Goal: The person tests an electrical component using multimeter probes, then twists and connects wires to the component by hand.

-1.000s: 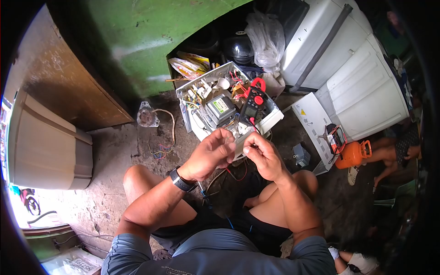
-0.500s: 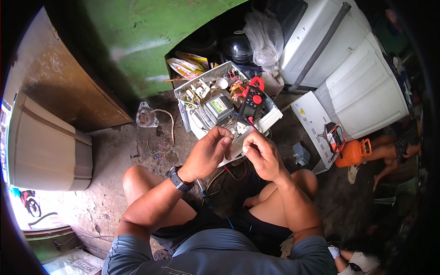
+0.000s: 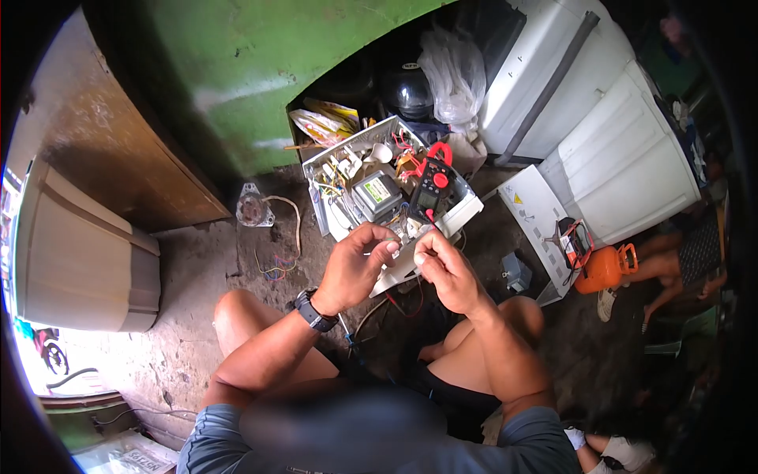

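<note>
Above my lap, my left hand is closed in a pinch, with a watch on its wrist. Something small and thin at its fingertips is too small to name. My right hand, a short gap to the right, is pinched too; what it holds is hidden. Just beyond both hands, an opened white casing holds wires and a grey metal box with a green label. A black and red clamp meter rests at its right side, with a red-tipped lead running toward my right hand.
A motor with a cable lies on the floor at left. To the right are a white panel, a small grey box and an orange tank. Another person's leg is behind the tank.
My left hand has turned slightly, its fingers now more visibly pinched. Both hands stay close together over the casing's near edge. The view has shifted a little.
</note>
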{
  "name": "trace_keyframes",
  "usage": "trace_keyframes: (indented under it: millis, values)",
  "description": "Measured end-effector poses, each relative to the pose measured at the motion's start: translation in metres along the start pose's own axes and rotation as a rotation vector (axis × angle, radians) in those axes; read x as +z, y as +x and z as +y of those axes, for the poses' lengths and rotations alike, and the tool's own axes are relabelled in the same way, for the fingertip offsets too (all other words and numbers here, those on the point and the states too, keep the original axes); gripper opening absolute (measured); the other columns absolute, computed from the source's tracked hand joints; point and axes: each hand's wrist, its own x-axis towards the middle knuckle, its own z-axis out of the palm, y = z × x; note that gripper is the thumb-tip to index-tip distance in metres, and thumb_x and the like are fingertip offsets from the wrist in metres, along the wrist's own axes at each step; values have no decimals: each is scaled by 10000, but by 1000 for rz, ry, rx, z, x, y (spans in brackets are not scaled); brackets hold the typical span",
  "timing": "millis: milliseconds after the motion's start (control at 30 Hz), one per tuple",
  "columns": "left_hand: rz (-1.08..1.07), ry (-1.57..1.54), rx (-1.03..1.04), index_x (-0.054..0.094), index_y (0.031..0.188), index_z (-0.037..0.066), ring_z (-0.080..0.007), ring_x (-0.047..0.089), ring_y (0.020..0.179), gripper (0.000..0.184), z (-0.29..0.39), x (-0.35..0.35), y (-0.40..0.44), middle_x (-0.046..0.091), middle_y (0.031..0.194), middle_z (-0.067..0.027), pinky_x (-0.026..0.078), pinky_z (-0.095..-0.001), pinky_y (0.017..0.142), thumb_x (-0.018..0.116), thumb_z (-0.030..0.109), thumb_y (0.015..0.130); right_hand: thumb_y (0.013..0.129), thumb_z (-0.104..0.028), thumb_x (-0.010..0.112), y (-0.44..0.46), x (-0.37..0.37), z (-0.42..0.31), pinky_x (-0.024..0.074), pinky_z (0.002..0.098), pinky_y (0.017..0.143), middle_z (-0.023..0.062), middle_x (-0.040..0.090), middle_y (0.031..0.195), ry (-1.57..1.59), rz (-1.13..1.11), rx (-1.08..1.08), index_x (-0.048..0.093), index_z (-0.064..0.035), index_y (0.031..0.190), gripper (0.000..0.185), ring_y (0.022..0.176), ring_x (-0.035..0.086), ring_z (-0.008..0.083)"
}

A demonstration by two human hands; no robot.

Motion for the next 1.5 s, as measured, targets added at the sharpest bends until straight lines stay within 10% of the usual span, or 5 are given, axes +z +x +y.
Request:
trace_keyframes:
  millis: [100, 700, 1000, 1500]
  values:
    - [21, -123, -58, 621, 1083, 46, -37, 489, 628, 178, 5, 0, 2, 640, 801, -7, 394, -202, 557, 612, 218, 1039, 1072, -224, 520, -1, 3, -3, 343, 230, 558, -45, 428, 753, 812, -54, 252, 534, -65, 976, 186, 617, 409, 57]
    - [175, -197, -70, 630, 1059, 82, -37, 486, 638, 159, 14, -46, 8, 624, 801, 11, 378, -209, 568, 620, 239, 1037, 1080, -156, 486, 8, -27, -6, 421, 224, 594, -1, 531, 890, 696, 85, 278, 598, -29, 1163, 188, 688, 471, 59]
    - [11, 155, -53, 631, 1057, -23, -101, 619, 788, 210, -9, -55, -9, 671, 863, -36, 517, -293, 754, 653, 179, 1003, 957, 40, 524, 112, -5, -20, 544, 423, 772, 146, 687, 877, -834, 6, -499, 647, -12, 1074, 178, 814, 690, 334]
    - [45, 216, -28, 642, 1043, -15, -80, 596, 804, 191, -12, -77, -12, 651, 901, -18, 522, -262, 743, 662, 172, 1006, 913, -76, 648, 148, 13, 8, 527, 482, 764, 139, 625, 977, -1019, -3, -274, 640, -76, 1003, 91, 906, 656, 372]
